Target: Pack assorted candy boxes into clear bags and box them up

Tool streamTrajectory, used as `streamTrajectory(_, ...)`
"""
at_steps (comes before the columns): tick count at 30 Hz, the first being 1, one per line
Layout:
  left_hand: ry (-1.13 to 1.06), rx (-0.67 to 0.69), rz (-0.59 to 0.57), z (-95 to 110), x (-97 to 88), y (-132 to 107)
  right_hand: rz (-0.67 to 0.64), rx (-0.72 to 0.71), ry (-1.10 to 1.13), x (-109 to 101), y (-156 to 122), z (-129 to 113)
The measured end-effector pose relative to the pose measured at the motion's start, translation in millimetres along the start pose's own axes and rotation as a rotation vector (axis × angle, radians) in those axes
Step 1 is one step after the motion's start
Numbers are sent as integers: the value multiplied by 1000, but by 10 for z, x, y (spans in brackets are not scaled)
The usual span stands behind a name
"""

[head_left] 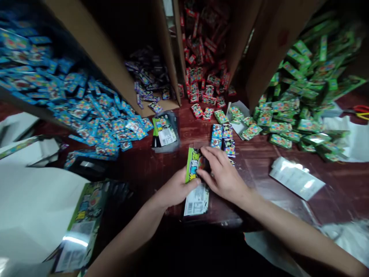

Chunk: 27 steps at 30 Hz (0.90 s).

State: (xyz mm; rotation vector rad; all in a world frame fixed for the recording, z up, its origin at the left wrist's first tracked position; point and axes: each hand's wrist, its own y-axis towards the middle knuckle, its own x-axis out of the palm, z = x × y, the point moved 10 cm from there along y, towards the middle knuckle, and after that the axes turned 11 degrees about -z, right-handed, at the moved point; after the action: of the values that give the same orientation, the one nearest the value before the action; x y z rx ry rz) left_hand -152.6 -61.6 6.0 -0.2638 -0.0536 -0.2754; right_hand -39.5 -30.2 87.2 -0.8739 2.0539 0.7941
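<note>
Both hands are on one flat printed packet [196, 202] with a green and black top and a white printed lower part, near the table's front edge. My left hand [178, 188] grips its left side, thumb across the front. On the upper right side rests my right hand [220, 171], fingers bent over the packet's top edge. Whether anything is inside the packet cannot be seen. Just beyond my right hand lie small blue packs [216, 134] and purple packs [229, 146], side by side. A stack of similar flat packets [167, 132] lies farther off, to the left.
Cartons spill blue packs [106, 111], dark purple packs [147, 77], red packs [201, 82] and green packs [288, 111] onto the table [253, 165]. A clear plastic sleeve [296, 179] lies right. More printed packets [83, 219] sit lower left. Scissors [361, 111] show at the far right.
</note>
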Motion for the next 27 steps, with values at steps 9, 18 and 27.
streamTrajectory(9, 258, -55, -279, 37, 434, 116, -120, 192, 8, -208, -100, 480)
streamTrajectory(18, -64, -172, 65, -111, 107, -18, -232, 131, 378, -211, -287, 479)
streamTrajectory(27, -300, -143, 585, -617, -209, -349, -192, 442, 176, 938, -120, 442)
